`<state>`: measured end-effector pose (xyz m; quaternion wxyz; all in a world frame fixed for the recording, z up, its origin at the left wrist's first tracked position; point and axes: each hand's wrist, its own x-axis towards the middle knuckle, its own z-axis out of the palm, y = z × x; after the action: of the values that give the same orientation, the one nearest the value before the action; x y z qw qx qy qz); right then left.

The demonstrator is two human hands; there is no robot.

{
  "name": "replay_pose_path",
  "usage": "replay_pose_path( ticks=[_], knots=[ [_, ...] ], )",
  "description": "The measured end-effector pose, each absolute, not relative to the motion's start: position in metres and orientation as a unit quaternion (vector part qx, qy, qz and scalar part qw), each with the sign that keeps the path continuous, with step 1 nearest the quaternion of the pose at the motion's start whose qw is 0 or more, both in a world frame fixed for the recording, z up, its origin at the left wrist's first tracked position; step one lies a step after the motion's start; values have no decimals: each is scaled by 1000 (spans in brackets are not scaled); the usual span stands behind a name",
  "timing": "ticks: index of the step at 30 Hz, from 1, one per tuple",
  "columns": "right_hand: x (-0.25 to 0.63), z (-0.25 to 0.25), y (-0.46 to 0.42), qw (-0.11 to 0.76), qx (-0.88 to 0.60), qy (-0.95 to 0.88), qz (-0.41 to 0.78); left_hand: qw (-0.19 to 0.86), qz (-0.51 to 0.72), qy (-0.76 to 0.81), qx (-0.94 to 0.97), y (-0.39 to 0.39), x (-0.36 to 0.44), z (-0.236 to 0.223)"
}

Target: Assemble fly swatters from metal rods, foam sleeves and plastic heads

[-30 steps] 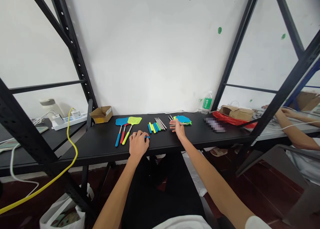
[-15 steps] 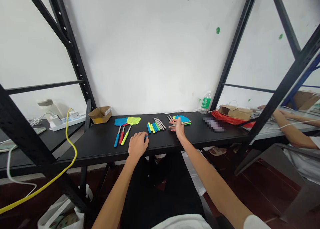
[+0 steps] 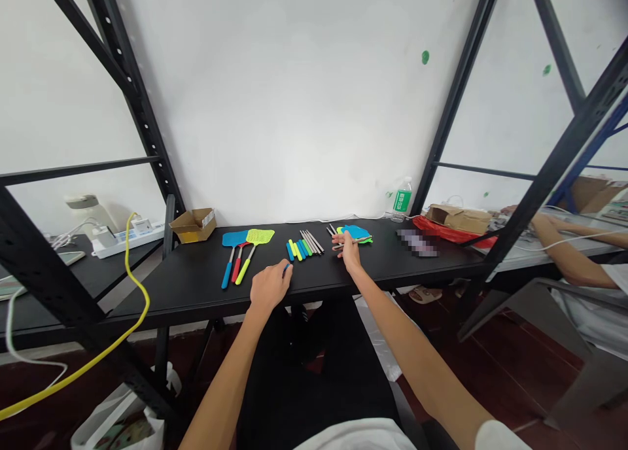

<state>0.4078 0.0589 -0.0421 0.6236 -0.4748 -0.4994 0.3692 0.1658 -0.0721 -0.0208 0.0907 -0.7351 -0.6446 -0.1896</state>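
My left hand [image 3: 269, 284] is closed near the front of the black table, around a blue handle [image 3: 286, 267] of which only a small part shows. My right hand [image 3: 350, 254] holds a thin metal rod [image 3: 362, 240] lying almost level between its fingers. Beneath and behind that hand is a pile of blue and green fly swatter heads [image 3: 357, 232], along with more metal rods. Between my hands lie a row of blue, yellow and green handles [image 3: 297, 249] and several loose metal rods [image 3: 313, 242]. Left of my left hand, blue, red and yellow fly swatters [image 3: 248, 254] rest with their heads overlapping.
An open cardboard box [image 3: 193, 226] stands at the table's back left. Toward the back right are a water bottle [image 3: 401, 200], a pixelated item [image 3: 417, 242] and a red bag [image 3: 449, 233] under cardboard. Black shelf posts frame both sides. A person's arm shows at far right.
The view has shifted slightly. My right hand's fingers have drawn a little closer together around the rod. My left hand stays nearly where it was, still closed.
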Motion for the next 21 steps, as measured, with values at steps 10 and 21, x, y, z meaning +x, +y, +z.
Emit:
replay_pose_path(
  ticks=[10,21],
  knots=[
    [400,-38,45,548,-452,-568,417,91,-185,-634,-745,-70,164,-23],
    [397,-33,29,513,-416,-584,472,61,-216,-634,-740,-68,169,-21]
  ],
)
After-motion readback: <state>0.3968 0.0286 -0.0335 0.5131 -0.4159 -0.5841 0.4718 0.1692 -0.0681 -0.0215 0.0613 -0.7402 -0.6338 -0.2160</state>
